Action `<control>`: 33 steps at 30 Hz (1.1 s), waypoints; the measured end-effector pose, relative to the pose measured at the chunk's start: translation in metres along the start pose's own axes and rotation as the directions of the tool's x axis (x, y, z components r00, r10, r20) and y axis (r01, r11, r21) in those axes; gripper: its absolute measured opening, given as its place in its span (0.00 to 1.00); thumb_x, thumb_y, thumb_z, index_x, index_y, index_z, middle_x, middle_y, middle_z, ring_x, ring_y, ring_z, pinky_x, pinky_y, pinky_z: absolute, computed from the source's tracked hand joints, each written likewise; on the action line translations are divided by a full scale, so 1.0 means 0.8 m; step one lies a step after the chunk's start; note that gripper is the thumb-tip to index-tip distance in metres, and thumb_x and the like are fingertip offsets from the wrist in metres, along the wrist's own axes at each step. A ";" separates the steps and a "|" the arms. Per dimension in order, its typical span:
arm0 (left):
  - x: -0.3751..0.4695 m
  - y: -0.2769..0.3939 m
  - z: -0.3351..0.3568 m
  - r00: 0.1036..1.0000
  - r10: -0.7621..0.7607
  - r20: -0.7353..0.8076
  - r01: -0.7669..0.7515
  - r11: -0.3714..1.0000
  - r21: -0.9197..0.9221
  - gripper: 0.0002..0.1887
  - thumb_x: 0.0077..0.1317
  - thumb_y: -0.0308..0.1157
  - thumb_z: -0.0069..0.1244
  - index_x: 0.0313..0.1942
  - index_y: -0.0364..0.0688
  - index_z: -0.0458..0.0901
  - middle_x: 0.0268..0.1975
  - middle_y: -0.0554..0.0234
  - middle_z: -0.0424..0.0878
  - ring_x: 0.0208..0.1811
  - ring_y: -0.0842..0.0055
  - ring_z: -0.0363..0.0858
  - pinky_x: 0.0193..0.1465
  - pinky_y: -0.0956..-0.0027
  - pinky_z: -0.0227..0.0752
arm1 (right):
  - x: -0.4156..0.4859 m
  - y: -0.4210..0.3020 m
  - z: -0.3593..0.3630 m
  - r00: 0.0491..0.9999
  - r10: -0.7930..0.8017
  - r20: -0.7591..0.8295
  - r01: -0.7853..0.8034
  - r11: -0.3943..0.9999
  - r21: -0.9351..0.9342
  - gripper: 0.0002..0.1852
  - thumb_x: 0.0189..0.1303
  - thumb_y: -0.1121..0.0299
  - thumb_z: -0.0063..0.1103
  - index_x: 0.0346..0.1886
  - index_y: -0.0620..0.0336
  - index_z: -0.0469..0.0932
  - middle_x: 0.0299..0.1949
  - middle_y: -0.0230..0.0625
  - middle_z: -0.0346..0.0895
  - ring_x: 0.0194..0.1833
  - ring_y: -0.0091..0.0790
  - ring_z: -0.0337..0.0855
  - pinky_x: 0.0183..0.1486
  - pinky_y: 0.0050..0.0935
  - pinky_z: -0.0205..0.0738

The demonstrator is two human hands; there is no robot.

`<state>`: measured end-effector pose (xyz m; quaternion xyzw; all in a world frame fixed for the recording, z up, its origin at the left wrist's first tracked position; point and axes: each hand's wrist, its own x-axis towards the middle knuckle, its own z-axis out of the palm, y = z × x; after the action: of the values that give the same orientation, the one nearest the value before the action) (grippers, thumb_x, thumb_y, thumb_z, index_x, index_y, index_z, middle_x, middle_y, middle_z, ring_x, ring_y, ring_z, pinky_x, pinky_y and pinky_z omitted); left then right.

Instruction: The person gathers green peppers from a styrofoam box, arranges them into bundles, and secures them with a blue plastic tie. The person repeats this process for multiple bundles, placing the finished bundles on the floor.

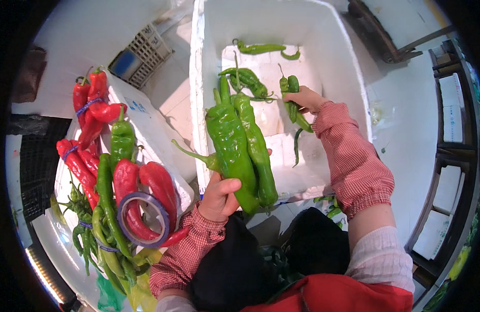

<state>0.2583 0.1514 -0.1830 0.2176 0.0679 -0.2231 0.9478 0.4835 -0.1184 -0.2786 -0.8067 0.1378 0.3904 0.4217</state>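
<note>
A few large green peppers (233,148) lie gathered in my left hand (220,197), stems pointing mostly away from me; the thumb shows on the near side and most fingers are hidden behind them. Inside the white foam box (201,117), my right hand (308,99) grips small green peppers (292,97), the fingers partly covered by them. Other green peppers (247,80) lie on the box floor left of that hand, and a long green pepper (261,48) lies near the far wall. A thin dark green pepper (297,150) lies below my right hand.
To the left, a second foam box (146,128) holds red peppers (88,103) bound with purple tape, and green peppers (103,202). A roll of purple tape (124,222) rests on red peppers there. A plastic crate (140,56) stands behind; a dark shelf rack (431,187) is at right.
</note>
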 end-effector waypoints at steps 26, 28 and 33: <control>-0.036 -0.283 0.445 0.588 -0.659 0.470 -0.160 0.475 0.865 0.30 0.57 0.26 0.68 0.59 0.33 0.72 0.52 0.61 0.82 0.52 0.79 0.81 0.56 0.72 0.77 | -0.737 0.286 -0.061 0.515 -0.355 -0.780 0.857 0.215 0.468 0.25 0.66 0.72 0.65 0.64 0.66 0.71 0.59 0.39 0.78 0.58 0.32 0.80 0.63 0.33 0.75; -0.044 -0.344 0.452 0.536 -0.675 0.506 -0.219 0.468 0.856 0.32 0.56 0.25 0.69 0.59 0.33 0.72 0.52 0.61 0.82 0.53 0.78 0.81 0.56 0.71 0.77 | -0.766 0.337 -0.045 0.508 -0.274 -0.816 0.861 0.134 0.491 0.28 0.65 0.70 0.66 0.66 0.66 0.70 0.60 0.39 0.77 0.60 0.33 0.78 0.65 0.34 0.73; -0.076 -0.471 0.421 0.482 -0.751 0.452 -0.324 0.326 0.888 0.38 0.59 0.29 0.68 0.64 0.32 0.63 0.56 0.54 0.78 0.56 0.72 0.79 0.60 0.67 0.75 | -0.766 0.426 0.012 0.441 -0.003 -0.898 0.887 0.154 0.435 0.37 0.57 0.69 0.75 0.69 0.62 0.67 0.63 0.37 0.75 0.62 0.32 0.76 0.66 0.32 0.71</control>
<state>0.0442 -0.2778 -0.0116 0.5521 -0.5016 -0.4433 0.4971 -0.1118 -0.3828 -0.0200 -0.4921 0.1950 -0.2929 0.7963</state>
